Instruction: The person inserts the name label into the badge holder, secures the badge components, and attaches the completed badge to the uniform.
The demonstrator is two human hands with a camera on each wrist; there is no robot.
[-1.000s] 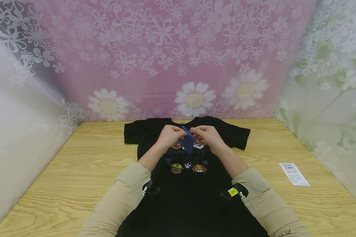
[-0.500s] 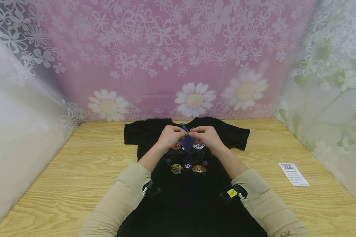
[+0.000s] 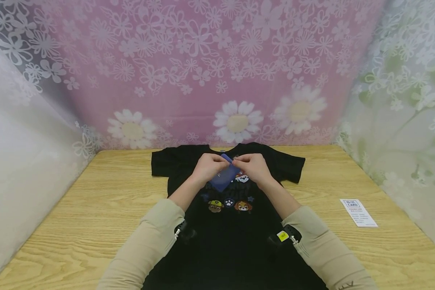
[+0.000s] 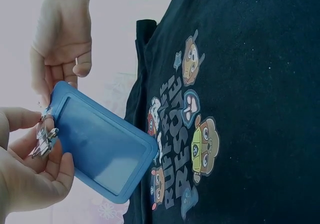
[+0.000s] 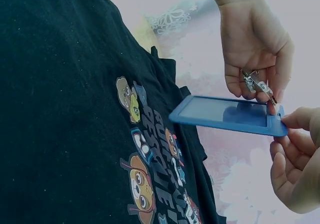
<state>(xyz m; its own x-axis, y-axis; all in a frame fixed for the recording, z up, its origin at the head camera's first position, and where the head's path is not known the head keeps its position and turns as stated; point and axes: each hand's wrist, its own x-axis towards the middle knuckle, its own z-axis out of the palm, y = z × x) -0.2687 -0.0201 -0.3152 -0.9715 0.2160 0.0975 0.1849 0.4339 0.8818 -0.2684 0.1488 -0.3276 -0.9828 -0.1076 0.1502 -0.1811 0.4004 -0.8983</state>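
My left hand (image 3: pixel 207 168) pinches a silver metal badge clip (image 4: pixel 45 139) between thumb and fingers. With thumb and fingertips, my right hand (image 3: pixel 253 168) grips the slotted end of a blue badge holder (image 4: pixel 102 141). Seen in both wrist views, the holder has a see-through window and a raised blue frame. The clip sits right at the slot end of the holder, its tip overlapping the holder's edge in the right wrist view. Both hands are close together over the chest of a black T-shirt (image 3: pixel 228 249) printed with cartoon dogs and lettering.
The T-shirt lies spread on a wood-grain table (image 3: pixel 105 209), its neck toward the far edge. A white printed card (image 3: pixel 359 213) lies at the right. A pink flowered curtain (image 3: pixel 188 80) hangs behind the table, with pale sheets at both sides.
The blue badge holder has turned, so its broad face shows more, and its lower end has swung left. The right fingertips have closed in beside the left ones at its top.
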